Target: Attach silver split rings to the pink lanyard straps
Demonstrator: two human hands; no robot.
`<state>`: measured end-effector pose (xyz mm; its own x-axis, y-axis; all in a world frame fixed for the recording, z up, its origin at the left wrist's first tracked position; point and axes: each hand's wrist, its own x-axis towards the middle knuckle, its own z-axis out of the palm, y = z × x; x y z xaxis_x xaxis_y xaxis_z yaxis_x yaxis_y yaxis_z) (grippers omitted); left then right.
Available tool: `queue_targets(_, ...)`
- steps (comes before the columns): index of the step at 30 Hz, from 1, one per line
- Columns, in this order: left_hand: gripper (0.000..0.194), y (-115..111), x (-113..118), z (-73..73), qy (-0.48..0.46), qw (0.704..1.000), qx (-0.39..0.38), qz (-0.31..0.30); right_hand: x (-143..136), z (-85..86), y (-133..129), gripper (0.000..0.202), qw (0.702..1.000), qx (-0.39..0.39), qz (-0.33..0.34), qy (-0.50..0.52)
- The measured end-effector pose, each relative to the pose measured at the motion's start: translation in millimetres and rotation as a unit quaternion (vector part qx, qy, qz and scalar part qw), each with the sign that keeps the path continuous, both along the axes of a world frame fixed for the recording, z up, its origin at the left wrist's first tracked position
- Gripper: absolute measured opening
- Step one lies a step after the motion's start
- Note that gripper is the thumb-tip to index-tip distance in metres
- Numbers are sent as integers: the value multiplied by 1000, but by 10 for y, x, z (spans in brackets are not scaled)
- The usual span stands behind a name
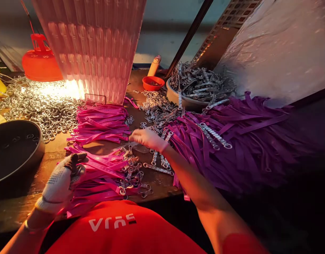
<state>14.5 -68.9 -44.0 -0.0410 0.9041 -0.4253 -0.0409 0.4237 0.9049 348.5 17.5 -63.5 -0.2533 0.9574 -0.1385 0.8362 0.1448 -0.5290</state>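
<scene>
My left hand (63, 176), in a white knitted glove with dark fingertips, is at the left end of a pile of pink straps (104, 165). Its fingers are curled together, and what is between them cannot be made out. Metal chain links hang at the right ends of these straps (130, 173). My right hand (149, 139), in a pale covering, reaches left over the table between the strap piles and the chain pieces. Motion smears its fingers, so I cannot tell whether they hold anything. Another pile of pink straps (101, 121) lies just beyond.
A red lamp (42, 61) lights a heap of metal rings (51, 116). A dark round pan (42, 141) stands at left. Behind are a ribbed plastic sheet (99, 42) and a small red bowl (153, 82). Rightward lie a basin of chains (169, 93) and purple straps (244, 141).
</scene>
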Motion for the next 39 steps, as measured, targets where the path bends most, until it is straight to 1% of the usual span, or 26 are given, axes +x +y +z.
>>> queue_targets(1, 23, 12, 92, -23, -79, 995, -47, 30, 52, -43, 255, 27, 995, 11, -95, -42)
queue_targets(2, 24, 30, 191, -43, -148, 984, -81, 56, 74, -97, 503, 26, 988, 16, -141, -64)
queue_targets(4, 24, 70, 376, -71, -237, 961, -121, 81, 38, -227, 940, 30, 977, 19, -195, -88)
queue_targets(6, 25, 91, 511, -90, -282, 946, -141, 75, -62, -375, 1258, 38, 970, 18, -221, -98)
queue_targets(7, 25, 89, 555, -101, -292, 942, -148, 70, -115, -450, 1370, 41, 968, 16, -231, -101)
queue_targets(9, 28, 61, 601, -139, -295, 942, -149, 54, -194, -588, 1506, 44, 964, 13, -244, -103)
queue_targets(11, 35, 10, 605, -194, -286, 947, -140, 36, -206, -700, 1547, 42, 964, 11, -247, -97)
queue_targets(13, 42, -51, 583, -257, -266, 956, -127, 13, -155, -777, 1511, 39, 966, 14, -241, -89)
queue_targets(15, 43, -114, 549, -315, -225, 969, -101, -5, -75, -821, 1412, 39, 969, 24, -232, -80)
queue_targets(17, 38, -173, 514, -362, -172, 982, -68, -29, -13, -831, 1270, 39, 971, 42, -225, -68)
queue_targets(20, 30, -237, 468, -404, -109, 990, -34, -86, -16, -779, 1009, 35, 972, 83, -219, -36)
queue_targets(22, 31, -253, 450, -410, -112, 986, -29, -119, -93, -708, 799, 33, 971, 114, -212, -8)
queue_targets(24, 32, -249, 441, -399, -157, 979, -49, -123, -213, -622, 540, 31, 971, 135, -196, 18)
queue_targets(26, 30, -235, 440, -375, -204, 969, -87, -106, -356, -538, 227, 29, 976, 136, -153, 72)
queue_targets(29, 33, -228, 441, -332, -237, 958, -134, -89, -571, -429, -291, 26, 972, 130, -38, 191)
queue_targets(31, 34, -243, 441, -310, -250, 952, -151, -95, -698, -363, -605, 26, 964, 154, 25, 213)
queue_targets(33, 33, -273, 443, -301, -252, 949, -157, -102, -811, -294, -849, 27, 960, 204, 70, 179)
queue_targets(35, 29, -311, 447, -310, -233, 955, -149, -109, -910, -223, -1011, 29, 955, 261, 108, 93)
queue_targets(37, 29, -353, 449, -339, -206, 963, -124, -123, -995, -161, -1100, 29, 940, 307, 151, -12)
queue_targets(39, 31, -392, 441, -377, -181, 969, -85, -143, -1059, -122, -1139, 27, 916, 334, 203, -90)
